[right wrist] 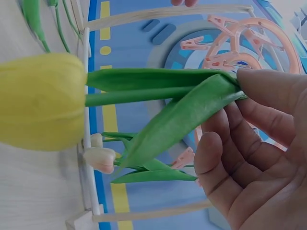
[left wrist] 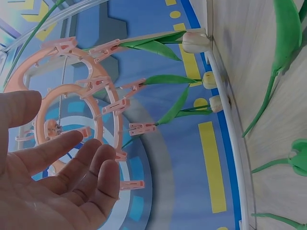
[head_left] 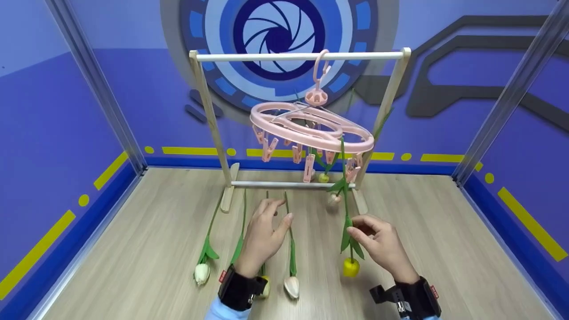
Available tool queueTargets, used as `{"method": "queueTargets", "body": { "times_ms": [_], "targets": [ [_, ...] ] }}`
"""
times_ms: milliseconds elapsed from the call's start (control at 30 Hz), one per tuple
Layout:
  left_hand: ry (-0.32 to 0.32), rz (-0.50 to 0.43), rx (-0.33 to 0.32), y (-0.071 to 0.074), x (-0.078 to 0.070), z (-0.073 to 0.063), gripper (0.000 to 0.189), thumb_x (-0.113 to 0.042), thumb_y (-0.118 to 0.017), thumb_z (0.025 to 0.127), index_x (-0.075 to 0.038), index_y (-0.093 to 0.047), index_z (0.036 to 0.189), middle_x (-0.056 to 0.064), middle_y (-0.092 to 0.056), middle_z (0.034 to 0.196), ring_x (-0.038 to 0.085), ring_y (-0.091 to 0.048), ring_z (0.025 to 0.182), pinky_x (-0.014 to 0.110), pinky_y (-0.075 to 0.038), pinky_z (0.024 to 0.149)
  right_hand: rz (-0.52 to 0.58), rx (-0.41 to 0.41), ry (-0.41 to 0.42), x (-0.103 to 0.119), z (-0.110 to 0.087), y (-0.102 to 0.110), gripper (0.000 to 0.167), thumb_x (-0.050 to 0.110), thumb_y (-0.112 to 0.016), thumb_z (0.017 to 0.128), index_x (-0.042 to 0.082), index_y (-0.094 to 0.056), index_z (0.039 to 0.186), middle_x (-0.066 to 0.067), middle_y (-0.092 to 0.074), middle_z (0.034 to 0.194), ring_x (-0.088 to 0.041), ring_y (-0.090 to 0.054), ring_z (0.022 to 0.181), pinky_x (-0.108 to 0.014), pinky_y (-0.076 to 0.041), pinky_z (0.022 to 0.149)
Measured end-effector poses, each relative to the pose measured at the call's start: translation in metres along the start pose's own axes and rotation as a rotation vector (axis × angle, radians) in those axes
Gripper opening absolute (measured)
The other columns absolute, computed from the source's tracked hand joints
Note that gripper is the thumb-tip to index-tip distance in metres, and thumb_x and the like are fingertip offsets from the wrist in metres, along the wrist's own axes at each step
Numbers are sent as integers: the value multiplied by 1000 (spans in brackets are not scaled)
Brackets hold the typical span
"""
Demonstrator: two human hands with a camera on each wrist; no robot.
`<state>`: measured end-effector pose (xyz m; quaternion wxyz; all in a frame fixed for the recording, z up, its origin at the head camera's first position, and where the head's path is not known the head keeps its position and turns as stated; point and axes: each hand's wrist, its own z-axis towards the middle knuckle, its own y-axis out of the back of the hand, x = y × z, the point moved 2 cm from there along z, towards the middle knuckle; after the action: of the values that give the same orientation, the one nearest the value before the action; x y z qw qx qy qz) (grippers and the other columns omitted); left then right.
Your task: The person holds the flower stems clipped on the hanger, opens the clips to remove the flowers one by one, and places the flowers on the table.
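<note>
My right hand (head_left: 378, 242) pinches the stem of a yellow tulip (head_left: 351, 267) between thumb and fingers, just by its leaves. The flower points down, and its stem rises to overlap the front rim of a pink clip hanger (head_left: 306, 141). In the right wrist view, the yellow bloom (right wrist: 41, 101) and green leaves (right wrist: 165, 134) show close up. My left hand (head_left: 262, 233) holds nothing; its fingers are loosely bent, left of and below the hanger. Pink clothespins (head_left: 309, 168) dangle from the hanger. Several tulips, one with a pale pink bloom (left wrist: 195, 42), hang from its clips, heads down.
A wooden rack (head_left: 207, 111) with a white top bar (head_left: 253, 57) carries the hanger's hook. On the table (head_left: 169, 222) lie several tulips, including a white tulip (head_left: 202, 274) at left and a pale tulip (head_left: 291, 286) between the hands. Blue printed walls (head_left: 129, 89) enclose the table.
</note>
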<state>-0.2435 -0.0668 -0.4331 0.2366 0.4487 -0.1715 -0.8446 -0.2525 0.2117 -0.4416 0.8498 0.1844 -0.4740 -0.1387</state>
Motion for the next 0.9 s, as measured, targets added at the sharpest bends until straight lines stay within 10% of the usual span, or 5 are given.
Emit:
{"method": "queueTargets", "body": {
  "times_ms": [900],
  "targets": [
    [-4,63,-50,-7,16,-13,36,-22,-64,103,5,-66,128,19,-62,122,35,-59,117,53,-51,95,-5,167,-99,-1,-10,-9,9,13,-74,96,9,-77,104,0,-73,91,-7,-64,77,-24,-53,70]
  ]
}}
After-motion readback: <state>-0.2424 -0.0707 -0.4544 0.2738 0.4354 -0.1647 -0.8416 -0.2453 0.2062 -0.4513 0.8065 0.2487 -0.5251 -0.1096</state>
